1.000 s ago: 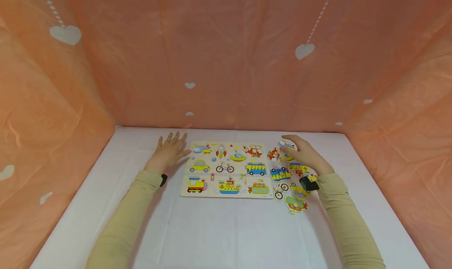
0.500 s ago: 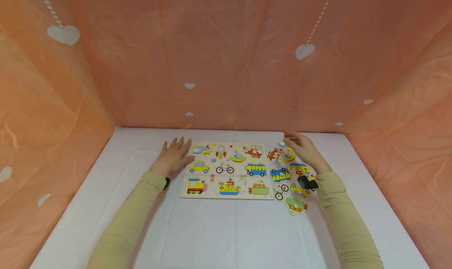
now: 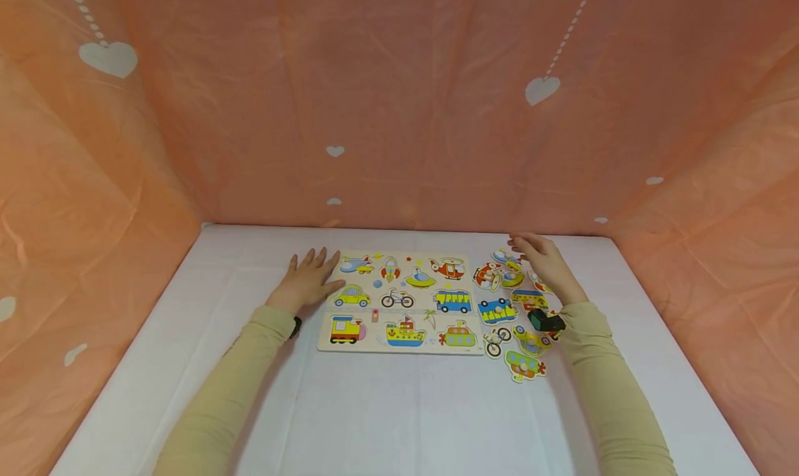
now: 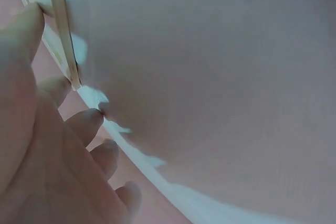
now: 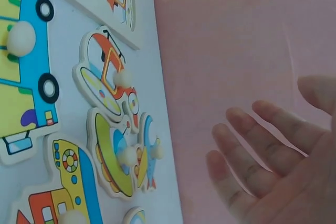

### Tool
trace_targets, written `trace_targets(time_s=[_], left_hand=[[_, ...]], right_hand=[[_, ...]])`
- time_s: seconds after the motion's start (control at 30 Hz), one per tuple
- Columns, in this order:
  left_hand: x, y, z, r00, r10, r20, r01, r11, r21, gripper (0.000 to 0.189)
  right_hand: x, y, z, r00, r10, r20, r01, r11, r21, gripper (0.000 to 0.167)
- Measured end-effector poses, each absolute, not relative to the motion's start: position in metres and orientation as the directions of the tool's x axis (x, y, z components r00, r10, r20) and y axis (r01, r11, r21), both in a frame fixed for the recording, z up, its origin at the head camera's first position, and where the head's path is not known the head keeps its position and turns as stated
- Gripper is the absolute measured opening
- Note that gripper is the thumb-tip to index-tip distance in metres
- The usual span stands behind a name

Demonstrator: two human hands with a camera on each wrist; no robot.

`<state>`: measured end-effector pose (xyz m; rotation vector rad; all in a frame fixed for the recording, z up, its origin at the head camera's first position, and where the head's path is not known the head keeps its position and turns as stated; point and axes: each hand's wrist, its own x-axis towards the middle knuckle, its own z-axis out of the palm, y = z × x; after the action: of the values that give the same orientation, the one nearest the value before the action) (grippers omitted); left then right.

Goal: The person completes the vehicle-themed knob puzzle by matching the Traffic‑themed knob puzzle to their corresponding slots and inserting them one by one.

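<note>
Head view: I'm spreading my left hand [image 3: 306,278] at the left edge of a flat, pale wooden puzzle board [image 3: 424,298] printed with colourful vehicles; fingers standing apart, thumb reaching over the edge. Board is lying mid-table on a white cloth [image 3: 387,413]. My right hand [image 3: 544,262] is hovering at the far end of a cluster of cut-out wooden pieces [image 3: 527,301], just right of the board. Nearest my fingertips, a blue-and-yellow plane piece [image 3: 507,257] is lying beside a yellow-and-blue saucer piece [image 3: 512,279]; a red-and-white helicopter piece [image 3: 485,276] is sitting left of them. Nearer me, a blue-and-yellow bus piece [image 3: 498,311] is lying wheels-up, then a small bicycle piece [image 3: 496,341] and a green-and-orange submarine piece [image 3: 524,365]. I'm wearing beige sleeves [image 3: 624,386]; a peach curtain [image 3: 387,115] with white hearts is hanging behind.

Left wrist view: my fingers are fanning apart, thumb tip overlapping the board's side, index tip lying at its corner. Can't tell how firmly they're pressing.

Right wrist view: my fingers are bending loosely, small gaps showing between them, thumb standing off. They're hanging near the plane piece, apart from it. Round, pale knobs [image 5: 123,78] are sticking up from the pieces; the board's corner is showing beyond the helicopter piece.
</note>
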<state>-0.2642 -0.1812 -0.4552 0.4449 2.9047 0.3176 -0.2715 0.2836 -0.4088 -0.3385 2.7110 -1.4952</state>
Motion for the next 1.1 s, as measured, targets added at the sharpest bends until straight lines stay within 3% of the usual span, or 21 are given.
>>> trace_targets(time_s=[0.37,0.83,1.1], left_hand=[[-0.263,-0.180,-0.457,-0.938,0.303,-0.167,0.258,0.934,0.247,0.074],[-0.266,-0.178,-0.454,-0.935,0.283,-0.213,0.217,0.933,0.286,0.075],[-0.263,-0.180,-0.459,-0.937,0.265,-0.229,0.195,0.938,0.287,0.076]], right_hand=[[-0.286,0.292,-0.421,-0.992,-0.118,0.045,-0.091,0.420,-0.903,0.049],[-0.292,0.309,-0.437,-0.996,-0.045,-0.073,0.047,0.418,-0.907,0.054],[-0.296,0.313,-0.447,-0.996,-0.043,-0.074,0.050,0.406,-0.913,0.052]])
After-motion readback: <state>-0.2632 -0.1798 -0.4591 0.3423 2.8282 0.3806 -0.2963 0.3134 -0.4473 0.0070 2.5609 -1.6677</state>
